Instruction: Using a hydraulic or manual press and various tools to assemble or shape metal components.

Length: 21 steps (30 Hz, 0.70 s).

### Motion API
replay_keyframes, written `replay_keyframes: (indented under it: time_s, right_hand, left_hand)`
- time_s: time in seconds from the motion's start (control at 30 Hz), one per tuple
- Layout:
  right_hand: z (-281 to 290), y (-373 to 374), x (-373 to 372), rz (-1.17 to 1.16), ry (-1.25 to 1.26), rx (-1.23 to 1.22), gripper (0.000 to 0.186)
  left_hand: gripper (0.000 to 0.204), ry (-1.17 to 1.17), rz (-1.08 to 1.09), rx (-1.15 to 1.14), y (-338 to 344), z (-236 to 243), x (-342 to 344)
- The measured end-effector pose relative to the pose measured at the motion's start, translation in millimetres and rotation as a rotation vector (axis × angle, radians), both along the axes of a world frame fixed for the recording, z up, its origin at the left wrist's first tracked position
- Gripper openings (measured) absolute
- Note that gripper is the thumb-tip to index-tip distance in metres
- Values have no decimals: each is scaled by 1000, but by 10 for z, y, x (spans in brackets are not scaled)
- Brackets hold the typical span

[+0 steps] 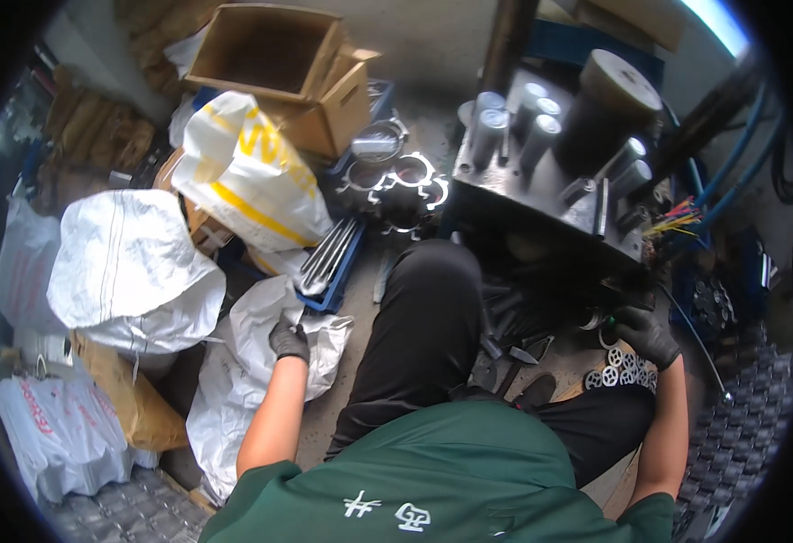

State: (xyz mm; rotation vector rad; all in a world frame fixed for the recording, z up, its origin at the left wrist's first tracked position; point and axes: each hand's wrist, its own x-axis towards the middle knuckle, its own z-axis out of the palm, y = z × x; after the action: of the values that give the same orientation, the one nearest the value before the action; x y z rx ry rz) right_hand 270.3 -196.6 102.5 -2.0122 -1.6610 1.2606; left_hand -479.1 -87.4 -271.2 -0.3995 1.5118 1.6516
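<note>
Head view: at left, the dark-gloved left hand (pixel 289 340) grasps a crumpled white sack (pixel 250 348); at right, the dark-gloved right hand (pixel 648 336) is beside a silver metal ring (pixel 601 337), grip impossible to tell.

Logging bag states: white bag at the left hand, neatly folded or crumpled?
Crumpled: the white bag shows irregular creases and uneven edges near the left hand.

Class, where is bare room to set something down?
Bare: narrow floor strip between white sack and left trouser leg; floor between cardboard boxes and metal plate. Crowded: that plate, with cylinders; around the right hand, with spoked discs.
</note>
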Motion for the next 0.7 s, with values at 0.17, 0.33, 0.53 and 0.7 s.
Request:
replay_keyframes:
  time_s: [0.17,0.33,0.53,0.7]
  right_hand:
    - [535,358,-229,79,-60,396,33]
    - [429,873,-192,-191,-118,920,26]
    - [-93,1128,77,-415,-583,1104,38]
    - [-232,1238,242,-396,-594,1001,45]
  left_hand:
    - [65,636,-423,525,327,2092,1030]
    - [81,384,-583,1121,632,3454,2168]
    - [77,-239,-1077,1233,790,4226,3624]
    - [60,-267,-1379,1201,993,3993,4702]
